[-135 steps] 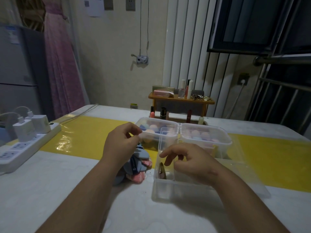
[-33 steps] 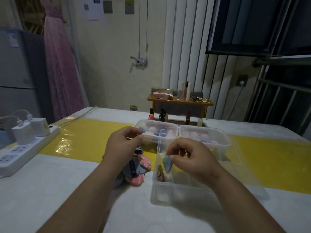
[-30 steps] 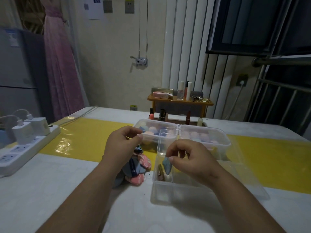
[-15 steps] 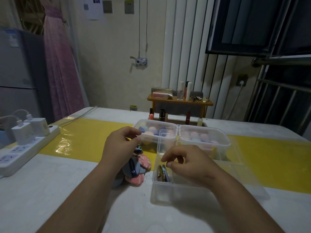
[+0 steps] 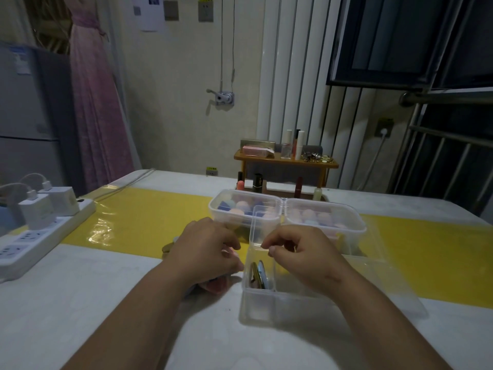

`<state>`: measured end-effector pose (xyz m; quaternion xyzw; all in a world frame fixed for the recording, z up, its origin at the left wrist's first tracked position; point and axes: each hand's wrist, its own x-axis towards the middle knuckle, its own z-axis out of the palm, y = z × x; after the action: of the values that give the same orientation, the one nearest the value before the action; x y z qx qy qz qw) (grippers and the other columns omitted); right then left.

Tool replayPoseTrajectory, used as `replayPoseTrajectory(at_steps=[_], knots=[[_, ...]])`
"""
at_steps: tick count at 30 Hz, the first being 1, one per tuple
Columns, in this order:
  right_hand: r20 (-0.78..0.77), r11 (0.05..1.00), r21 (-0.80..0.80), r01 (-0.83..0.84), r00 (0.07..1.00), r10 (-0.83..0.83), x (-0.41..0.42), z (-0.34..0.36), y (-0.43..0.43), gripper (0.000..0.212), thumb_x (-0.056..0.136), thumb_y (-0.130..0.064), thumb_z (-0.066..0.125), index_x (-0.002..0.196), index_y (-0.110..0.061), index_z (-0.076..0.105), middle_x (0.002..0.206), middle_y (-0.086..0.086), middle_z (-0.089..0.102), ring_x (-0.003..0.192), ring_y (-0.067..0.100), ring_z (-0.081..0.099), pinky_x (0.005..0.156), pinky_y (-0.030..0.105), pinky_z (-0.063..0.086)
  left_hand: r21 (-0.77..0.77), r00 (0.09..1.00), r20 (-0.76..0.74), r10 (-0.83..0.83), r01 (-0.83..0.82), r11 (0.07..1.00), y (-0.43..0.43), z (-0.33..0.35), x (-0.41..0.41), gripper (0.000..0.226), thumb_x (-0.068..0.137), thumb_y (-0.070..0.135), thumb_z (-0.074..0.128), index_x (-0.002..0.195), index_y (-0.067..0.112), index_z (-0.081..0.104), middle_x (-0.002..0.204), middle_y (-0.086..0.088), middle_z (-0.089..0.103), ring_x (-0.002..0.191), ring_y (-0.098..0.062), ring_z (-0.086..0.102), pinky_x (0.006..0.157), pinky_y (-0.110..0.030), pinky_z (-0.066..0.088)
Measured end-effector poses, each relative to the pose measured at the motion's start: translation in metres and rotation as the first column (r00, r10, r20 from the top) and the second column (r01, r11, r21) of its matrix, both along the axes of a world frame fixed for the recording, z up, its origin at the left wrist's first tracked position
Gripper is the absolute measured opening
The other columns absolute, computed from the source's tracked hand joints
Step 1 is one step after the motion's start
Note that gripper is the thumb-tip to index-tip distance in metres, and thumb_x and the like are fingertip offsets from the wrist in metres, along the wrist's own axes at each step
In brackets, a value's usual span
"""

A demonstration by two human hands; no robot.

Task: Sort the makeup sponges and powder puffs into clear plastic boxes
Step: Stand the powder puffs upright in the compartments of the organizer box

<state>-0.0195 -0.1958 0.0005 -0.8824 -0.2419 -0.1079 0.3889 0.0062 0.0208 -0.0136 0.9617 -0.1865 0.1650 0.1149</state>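
**A:** Our right hand point(image 5: 301, 259) hovers curled, empty, over the near box point(image 5: 266, 303); puffs point(image 5: 258, 273) stand on edge at its left end.

**B:** Our left hand point(image 5: 205, 253) covers the pile point(image 5: 213, 285) left of it, grip unclear. We'd pinch one, slot it upright alongside.

The left arm point(image 5: 125, 316) and right arm point(image 5: 386, 324) are being stretched forward and angled inward, the left hand point(image 5: 205, 249) being held knuckles-up with fingers curled under, their grip being hidden, and the right hand point(image 5: 301, 255) being held just beside it, fingers curled, thumb tip meeting forefinger.
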Motion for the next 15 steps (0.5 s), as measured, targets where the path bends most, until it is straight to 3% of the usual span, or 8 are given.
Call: replayPoseTrajectory(at_steps=[4,10,12,15], knots=[[-0.007,1.000,-0.007,0.000,1.000,0.000,-0.0004,0.0004,-0.0001,0.027,0.088,-0.023,0.063,0.079,-0.048,0.066,0.086,-0.030,0.064,0.077,0.000,0.058,0.062,0.016,0.044,0.039,1.000,0.023,-0.017,0.016,0.999,0.0002,-0.0013,-0.0005,0.032,0.072,0.051,0.069,0.099,0.034,0.072,0.093,0.017,0.068,0.087,-0.009,0.050,0.075,-0.030,0.040],[-0.006,1.000,-0.003,-0.009,1.000,0.009,-0.0018,0.0009,0.0000,0.027,0.088,-0.024,0.063,0.080,-0.049,0.065,0.086,-0.031,0.063,0.077,-0.002,0.057,0.059,0.011,0.044,-0.001,0.999,-0.042,0.006,-0.006,1.000,0.0012,-0.0047,-0.0005,0.015,0.075,0.048,0.065,0.085,0.037,0.061,0.075,0.018,0.051,0.076,-0.008,0.049,0.061,-0.026,0.033],[0.006,1.000,-0.007,-0.007,1.000,0.007,-0.0015,0.0011,-0.0003,0.028,0.088,-0.022,0.063,0.079,-0.048,0.065,0.083,-0.033,0.062,0.075,-0.003,0.057,0.061,0.008,0.043,-0.028,0.999,-0.038,0.019,-0.020,0.999,0.0007,-0.0050,-0.0002,0.015,0.076,0.049,0.066,0.080,0.038,0.057,0.073,0.017,0.053,0.075,-0.008,0.051,0.059,-0.026,0.033],[0.014,1.000,-0.002,-0.011,1.000,0.011,-0.0016,0.0009,-0.0008,0.028,0.088,-0.022,0.064,0.078,-0.049,0.065,0.081,-0.033,0.062,0.073,-0.003,0.056,0.062,0.007,0.042,-0.059,0.999,0.005,0.038,-0.037,0.998,-0.0002,-0.0053,0.0004,0.019,0.082,0.052,0.068,0.086,0.034,0.065,0.081,0.014,0.063,0.078,-0.010,0.057,0.063,-0.029,0.042]])
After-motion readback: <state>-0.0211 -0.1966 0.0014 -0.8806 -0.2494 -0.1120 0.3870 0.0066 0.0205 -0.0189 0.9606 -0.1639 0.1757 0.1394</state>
